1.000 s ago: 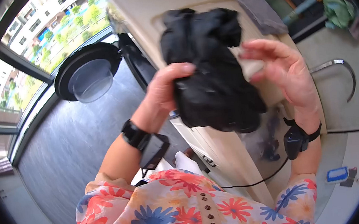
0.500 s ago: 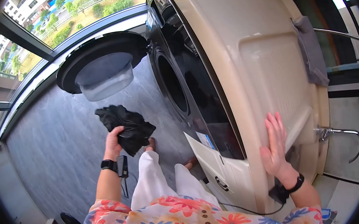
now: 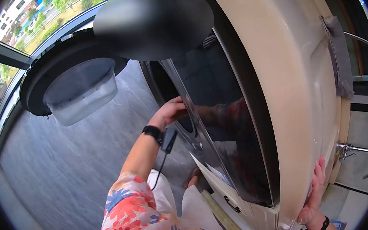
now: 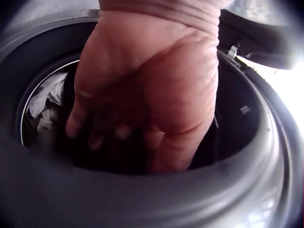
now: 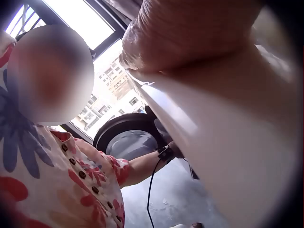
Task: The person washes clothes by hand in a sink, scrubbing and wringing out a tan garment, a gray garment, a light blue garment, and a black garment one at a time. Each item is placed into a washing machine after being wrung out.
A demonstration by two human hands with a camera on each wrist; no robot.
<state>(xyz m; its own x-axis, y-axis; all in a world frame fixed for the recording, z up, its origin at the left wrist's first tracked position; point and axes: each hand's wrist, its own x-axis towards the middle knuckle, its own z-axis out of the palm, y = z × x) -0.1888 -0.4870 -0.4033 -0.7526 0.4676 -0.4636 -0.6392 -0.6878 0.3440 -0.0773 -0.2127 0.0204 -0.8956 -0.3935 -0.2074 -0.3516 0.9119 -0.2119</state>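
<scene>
My left hand reaches into the round door opening of a dark front-loading washing machine. In the left wrist view the left hand hangs inside the opening, fingers spread loosely downward into deep shadow. The black cloth does not stand out against the dark drum. Pale laundry lies in the drum to the left of the hand. My right hand rests on the edge of the beige countertop, its fingers extended; the right wrist view shows only part of that hand.
The round washer door with its clear bowl stands swung open at the left. A grey cloth drapes over the counter's far edge, near a curved metal tap. A cabinet with a black handle adjoins the washer.
My left hand carried the black cloth down from the counter, then moved right into the washer opening, where the cloth is out of sight. The right hand let go and settled on the counter edge.
</scene>
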